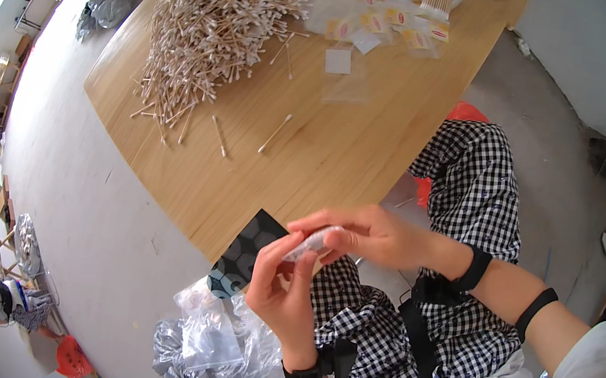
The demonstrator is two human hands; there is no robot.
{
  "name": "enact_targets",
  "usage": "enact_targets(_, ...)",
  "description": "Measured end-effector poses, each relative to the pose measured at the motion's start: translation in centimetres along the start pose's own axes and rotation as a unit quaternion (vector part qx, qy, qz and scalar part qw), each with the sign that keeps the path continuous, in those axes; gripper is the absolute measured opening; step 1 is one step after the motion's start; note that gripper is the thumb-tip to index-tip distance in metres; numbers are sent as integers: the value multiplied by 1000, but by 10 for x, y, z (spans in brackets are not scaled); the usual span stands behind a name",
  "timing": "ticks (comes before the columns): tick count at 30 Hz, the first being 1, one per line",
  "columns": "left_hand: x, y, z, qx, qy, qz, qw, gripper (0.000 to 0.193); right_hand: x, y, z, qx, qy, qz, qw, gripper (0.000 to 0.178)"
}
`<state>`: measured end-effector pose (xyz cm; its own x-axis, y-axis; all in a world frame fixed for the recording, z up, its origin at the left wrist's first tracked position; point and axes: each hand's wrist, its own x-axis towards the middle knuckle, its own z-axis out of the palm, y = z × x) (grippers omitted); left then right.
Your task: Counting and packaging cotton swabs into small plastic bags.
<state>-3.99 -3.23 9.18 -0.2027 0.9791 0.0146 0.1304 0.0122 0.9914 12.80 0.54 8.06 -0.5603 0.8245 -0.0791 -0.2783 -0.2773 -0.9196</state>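
Just off the desk's (360, 134) near corner, the left hand (281, 293) and the right hand (371, 236) pinch a small white bundle (310, 244) between bent fingers and thumbs, each nearly closed on it; its details are too small to make out. A dark hexagon-patterned panel (246, 252) shows at that corner, beside the left hand. A large heap of cotton swabs (220, 15) spreads along the desk's left edge toward the far end. Two loose swabs (274, 134) lie apart from it, nearer the hands. A white card (338, 60) lies between the heap and the right edge, and packets (419, 24) cluster toward the far right corner.
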Motion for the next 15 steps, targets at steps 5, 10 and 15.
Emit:
enact_targets(5,9,-16,17,-92,-41,-101,990,19,8,6,-32,44,-12,92,995,50)
enact_targets(10,12,-22,21,-149,4,-143,978,14,13,-2,-30,69,22,135,988,48)
enact_targets(15,10,-20,25,-138,-4,-142,980,13,12,4,-32,94,39,144,984,48)
